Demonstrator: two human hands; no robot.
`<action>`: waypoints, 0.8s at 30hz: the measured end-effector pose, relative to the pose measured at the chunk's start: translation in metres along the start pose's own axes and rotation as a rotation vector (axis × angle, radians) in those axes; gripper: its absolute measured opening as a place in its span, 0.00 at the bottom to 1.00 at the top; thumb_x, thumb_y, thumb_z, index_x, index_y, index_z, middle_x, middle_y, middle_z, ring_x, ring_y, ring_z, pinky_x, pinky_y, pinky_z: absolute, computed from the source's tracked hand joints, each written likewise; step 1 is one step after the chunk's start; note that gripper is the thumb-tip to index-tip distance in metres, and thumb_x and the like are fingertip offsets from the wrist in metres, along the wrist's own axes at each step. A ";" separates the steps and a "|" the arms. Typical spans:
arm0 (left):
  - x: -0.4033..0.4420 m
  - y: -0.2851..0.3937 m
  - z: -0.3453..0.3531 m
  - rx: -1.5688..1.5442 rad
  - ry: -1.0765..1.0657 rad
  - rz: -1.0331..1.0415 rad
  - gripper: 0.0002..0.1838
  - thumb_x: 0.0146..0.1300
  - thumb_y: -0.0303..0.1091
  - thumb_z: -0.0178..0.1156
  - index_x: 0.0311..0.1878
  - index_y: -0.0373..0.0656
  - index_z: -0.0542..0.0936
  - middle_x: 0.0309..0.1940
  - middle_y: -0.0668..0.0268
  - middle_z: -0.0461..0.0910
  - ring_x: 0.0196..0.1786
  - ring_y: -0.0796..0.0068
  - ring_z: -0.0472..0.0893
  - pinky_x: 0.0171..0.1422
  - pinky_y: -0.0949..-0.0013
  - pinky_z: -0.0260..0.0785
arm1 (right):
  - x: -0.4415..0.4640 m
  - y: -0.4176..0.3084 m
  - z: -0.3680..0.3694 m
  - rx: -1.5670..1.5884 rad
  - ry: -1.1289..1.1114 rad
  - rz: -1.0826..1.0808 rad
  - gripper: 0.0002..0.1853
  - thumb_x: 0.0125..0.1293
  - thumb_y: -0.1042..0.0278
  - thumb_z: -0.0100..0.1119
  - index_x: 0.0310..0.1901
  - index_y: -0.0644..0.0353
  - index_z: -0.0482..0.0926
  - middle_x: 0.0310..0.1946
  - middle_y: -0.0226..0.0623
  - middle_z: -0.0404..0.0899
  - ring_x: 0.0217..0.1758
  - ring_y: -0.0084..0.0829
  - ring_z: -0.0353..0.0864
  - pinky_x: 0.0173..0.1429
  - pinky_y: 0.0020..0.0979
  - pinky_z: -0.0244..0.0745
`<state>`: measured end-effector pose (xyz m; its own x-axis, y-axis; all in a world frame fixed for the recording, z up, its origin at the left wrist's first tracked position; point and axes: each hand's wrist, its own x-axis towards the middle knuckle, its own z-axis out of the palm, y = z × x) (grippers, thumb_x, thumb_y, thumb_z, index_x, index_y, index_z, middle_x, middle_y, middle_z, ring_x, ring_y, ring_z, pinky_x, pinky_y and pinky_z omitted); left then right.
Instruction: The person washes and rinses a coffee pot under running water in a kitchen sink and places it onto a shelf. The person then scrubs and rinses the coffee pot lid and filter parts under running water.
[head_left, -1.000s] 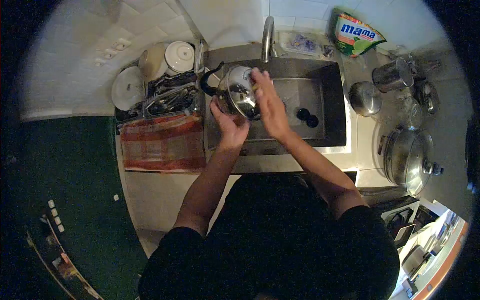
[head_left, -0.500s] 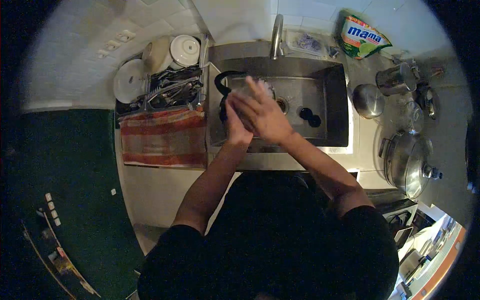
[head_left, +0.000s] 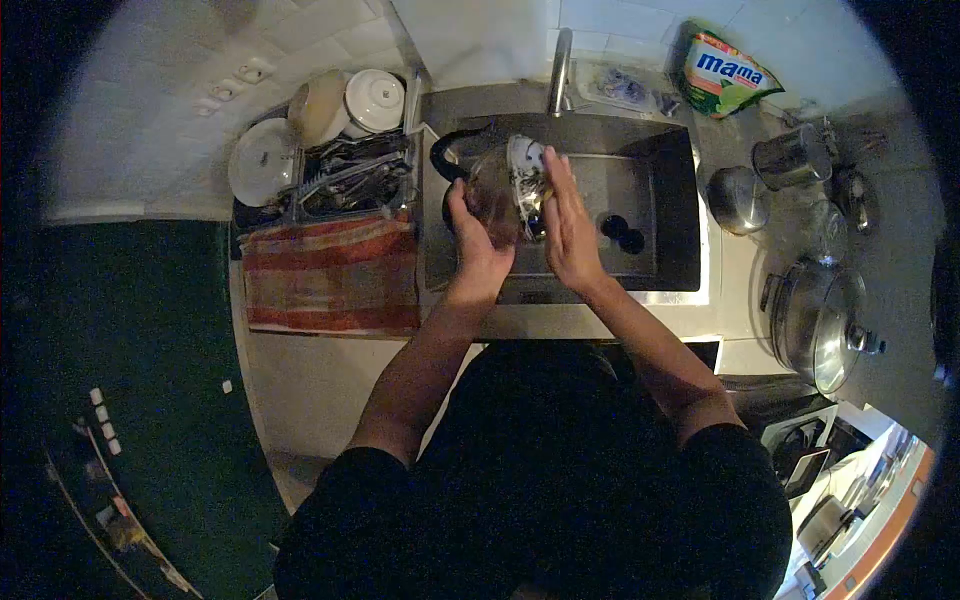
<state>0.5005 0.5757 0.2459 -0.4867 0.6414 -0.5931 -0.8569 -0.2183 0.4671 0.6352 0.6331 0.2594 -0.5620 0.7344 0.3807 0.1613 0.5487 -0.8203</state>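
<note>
A clear glass carafe (head_left: pixel 494 180) with a curved black handle (head_left: pixel 444 158) lies tilted on its side over the sink (head_left: pixel 675 220). My left hand (head_left: pixel 482 255) is wrapped round the near side of the glass, its thumb up on the left. Flat and with fingers stretched out, my right hand (head_left: pixel 572 230) is close against the carafe's shiny right end. Whether the palm touches it I cannot tell. Two small round black pieces (head_left: pixel 622 234) lie on the sink floor, right of my right hand.
Behind the sink rises a faucet (head_left: pixel 561 75), with a green detergent pouch (head_left: pixel 728 70) to its right. A dish rack (head_left: pixel 335 160) with plates and cutlery and a striped towel (head_left: pixel 330 275) are at left. Metal pots (head_left: pixel 815 320) line the right counter.
My right hand has moved right, from over my left hand to the carafe's right end. More of the glass shows now, and my left hand keeps about the same place.
</note>
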 end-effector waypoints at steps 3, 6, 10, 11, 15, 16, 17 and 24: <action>0.003 -0.004 -0.015 -0.100 -0.082 -0.108 0.33 0.75 0.66 0.51 0.67 0.49 0.80 0.64 0.64 0.83 0.65 0.58 0.82 0.74 0.50 0.72 | 0.015 0.008 -0.003 0.274 0.067 0.264 0.28 0.87 0.58 0.43 0.80 0.62 0.62 0.78 0.48 0.67 0.82 0.46 0.64 0.86 0.43 0.55; 0.007 -0.009 -0.025 -0.105 -0.323 -0.076 0.35 0.75 0.68 0.48 0.69 0.49 0.78 0.65 0.64 0.82 0.68 0.60 0.80 0.77 0.51 0.69 | 0.021 0.093 0.013 0.649 0.018 0.594 0.29 0.85 0.57 0.49 0.77 0.67 0.66 0.71 0.45 0.77 0.73 0.40 0.76 0.79 0.40 0.67; 0.019 -0.008 -0.047 -0.081 -0.580 -0.163 0.37 0.77 0.67 0.43 0.70 0.47 0.78 0.66 0.60 0.81 0.69 0.57 0.80 0.76 0.48 0.70 | 0.012 0.046 -0.007 0.969 -0.199 0.857 0.23 0.84 0.55 0.45 0.67 0.63 0.77 0.60 0.41 0.85 0.58 0.39 0.87 0.66 0.42 0.82; 0.013 -0.003 -0.044 -0.123 -0.687 -0.251 0.37 0.77 0.67 0.42 0.70 0.46 0.78 0.66 0.59 0.81 0.69 0.56 0.80 0.76 0.48 0.71 | 0.009 0.049 -0.005 1.151 -0.243 0.905 0.23 0.85 0.54 0.42 0.65 0.61 0.79 0.59 0.42 0.86 0.58 0.39 0.87 0.67 0.43 0.82; 0.021 0.007 -0.039 -0.003 -0.625 -0.371 0.36 0.78 0.65 0.45 0.70 0.44 0.78 0.67 0.58 0.81 0.68 0.57 0.81 0.76 0.48 0.71 | -0.001 0.063 -0.007 1.452 -0.095 0.983 0.23 0.85 0.55 0.40 0.67 0.60 0.77 0.60 0.43 0.85 0.60 0.42 0.87 0.68 0.47 0.83; 0.020 0.008 -0.035 0.119 -0.586 -0.322 0.36 0.79 0.65 0.45 0.70 0.44 0.78 0.67 0.58 0.81 0.68 0.58 0.81 0.76 0.48 0.71 | -0.001 0.064 -0.005 1.471 -0.063 0.988 0.27 0.84 0.52 0.39 0.69 0.63 0.76 0.61 0.44 0.84 0.63 0.41 0.85 0.69 0.45 0.82; 0.020 0.008 -0.032 0.240 -0.545 -0.273 0.35 0.79 0.64 0.46 0.70 0.44 0.78 0.67 0.58 0.82 0.68 0.58 0.81 0.75 0.48 0.72 | -0.004 0.066 -0.007 1.416 -0.031 0.986 0.27 0.84 0.53 0.39 0.70 0.62 0.76 0.62 0.44 0.84 0.63 0.41 0.85 0.69 0.45 0.81; 0.039 0.023 -0.052 0.638 -0.186 -0.329 0.30 0.73 0.66 0.59 0.61 0.49 0.82 0.46 0.70 0.87 0.44 0.75 0.87 0.36 0.70 0.79 | 0.002 0.028 -0.019 0.961 0.065 0.639 0.26 0.86 0.55 0.40 0.75 0.57 0.73 0.67 0.43 0.82 0.67 0.36 0.82 0.72 0.38 0.76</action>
<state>0.4534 0.5576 0.1999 -0.1367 0.7261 -0.6738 -0.6603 0.4402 0.6084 0.6537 0.6569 0.2454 -0.5528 0.8030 -0.2226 -0.2982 -0.4401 -0.8470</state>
